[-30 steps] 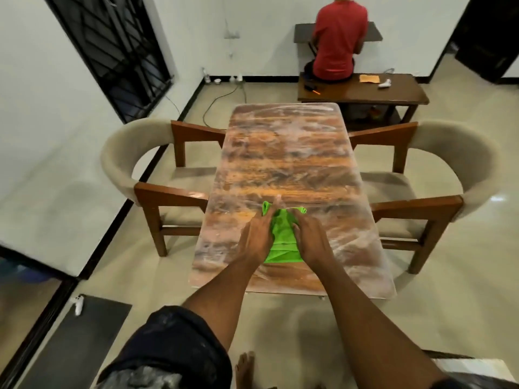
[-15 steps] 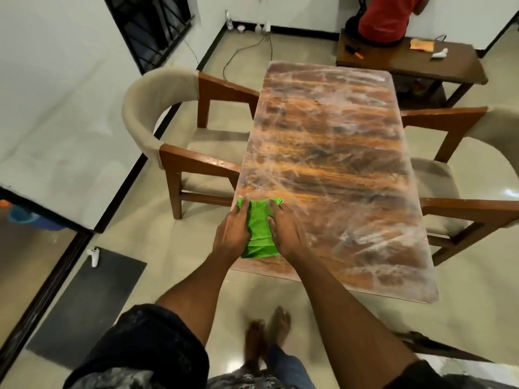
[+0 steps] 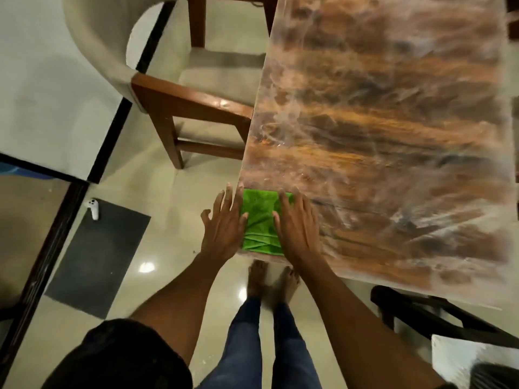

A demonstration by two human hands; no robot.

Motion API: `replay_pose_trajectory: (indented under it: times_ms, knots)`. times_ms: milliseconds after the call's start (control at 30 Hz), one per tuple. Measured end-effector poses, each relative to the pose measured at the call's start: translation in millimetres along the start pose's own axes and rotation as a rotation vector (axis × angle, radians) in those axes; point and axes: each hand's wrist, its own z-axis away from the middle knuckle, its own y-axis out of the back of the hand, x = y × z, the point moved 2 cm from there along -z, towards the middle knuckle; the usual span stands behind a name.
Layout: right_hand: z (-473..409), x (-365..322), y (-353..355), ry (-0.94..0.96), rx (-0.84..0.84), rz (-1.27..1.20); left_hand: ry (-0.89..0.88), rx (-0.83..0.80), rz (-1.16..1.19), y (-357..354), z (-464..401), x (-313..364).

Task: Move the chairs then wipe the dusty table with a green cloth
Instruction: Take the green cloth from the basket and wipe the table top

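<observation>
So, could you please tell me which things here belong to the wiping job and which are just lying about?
Part of the job:
green cloth
dusty table
chair
left hand
right hand

Just lying about:
white controller
dark floor mat

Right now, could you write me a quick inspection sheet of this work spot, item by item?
Surface: wooden table, streaked all over with pale dust.
Job's things: green cloth, folded, flat at the table's near left corner; chair at the table's left side.
Clutter: white controller on a dark floor mat.
Grippers: left hand and right hand, both flat, fingers spread, pressing the cloth's edges.
Cables: nothing seen.
Surroundings: glossy tiled floor, white wall, dark furniture at lower right.
</observation>
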Motion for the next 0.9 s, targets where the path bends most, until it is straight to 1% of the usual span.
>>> replay_pose_trajectory:
  times_ms: [100, 167, 267, 367, 533, 633, 733, 833, 900]
  knots:
    - [-3, -24, -31, 0.099, 0.015, 0.041, -0.091, -0.001, -0.034, -11, -6, -8]
    - [-3, -35, -55, 0.068, 0.044, 0.064, -0.164, 0.015, -0.037, -14, -10, -14]
    - [-1, -41, -73, -0.003, 0.106, 0.087, -0.152, 0.063, 0.04, -21, -14, -27]
    - [4, -43, -86, -0.006, 0.142, 0.137, -0.126, 0.113, 0.088, -32, -11, -36]
    - [-9, -59, -93, -0.028, 0.172, 0.131, -0.11, 0.165, 0.153, -41, -16, -45]
    - [-35, -62, -88, 0.02, 0.194, 0.106, -0.146, 0.213, 0.115, -35, -44, -48]
    - [-80, -59, -75, 0.068, 0.252, 0.098, -0.164, 0.251, 0.075, -21, -84, -48]
    - [-110, -55, -65, 0.057, 0.3, 0.122, -0.184, 0.277, 0.056, -13, -108, -41]
    - [-106, -56, -67, 0.028, 0.308, 0.134, -0.198, 0.28, 0.07, -14, -104, -37]
